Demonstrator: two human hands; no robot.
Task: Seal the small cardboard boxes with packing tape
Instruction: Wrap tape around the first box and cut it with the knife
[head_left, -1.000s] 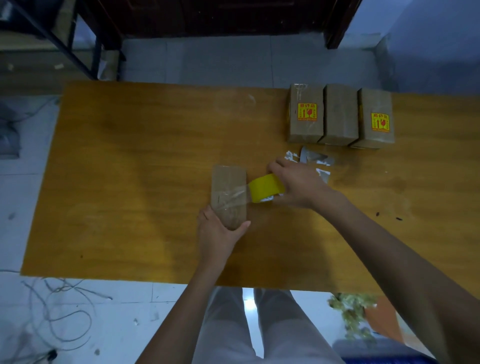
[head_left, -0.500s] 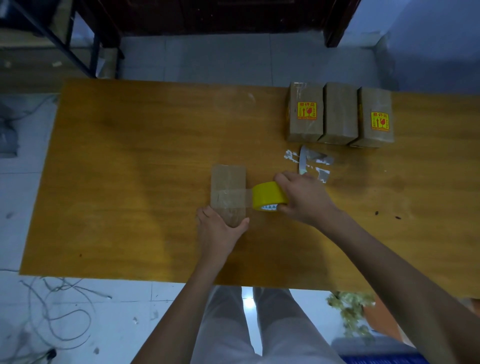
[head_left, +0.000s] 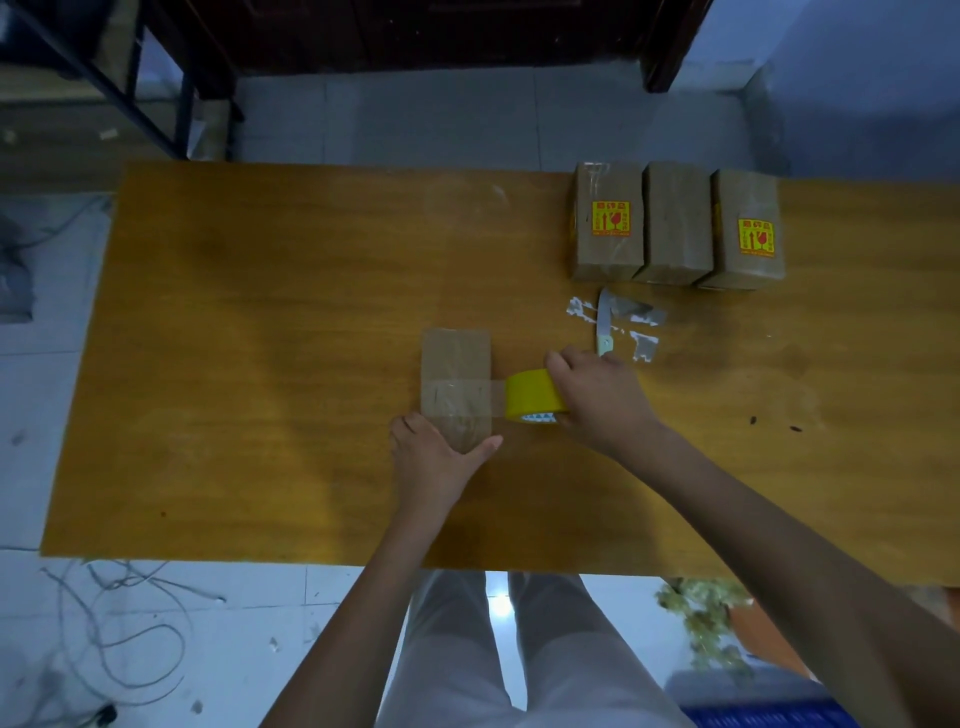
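My left hand (head_left: 434, 457) lies palm down, thumb spread out to the right, fingers reaching forward and pressing flat on the near end of the box (head_left: 456, 384). My right hand (head_left: 597, 397) sits just to its right, knuckles up, fingers curled around the tape roll (head_left: 532, 397). Both forearms run back toward me, bare, the right one angled in from the right

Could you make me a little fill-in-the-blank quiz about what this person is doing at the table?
1. The right hand holds a roll of tape coloured ____.
2. The left hand steadies one box at its ____ end.
3. At the table's far edge stand ____ more boxes in a row.
4. A strip of clear tape runs ____ the box's top.

Missing: yellow; near; three; across
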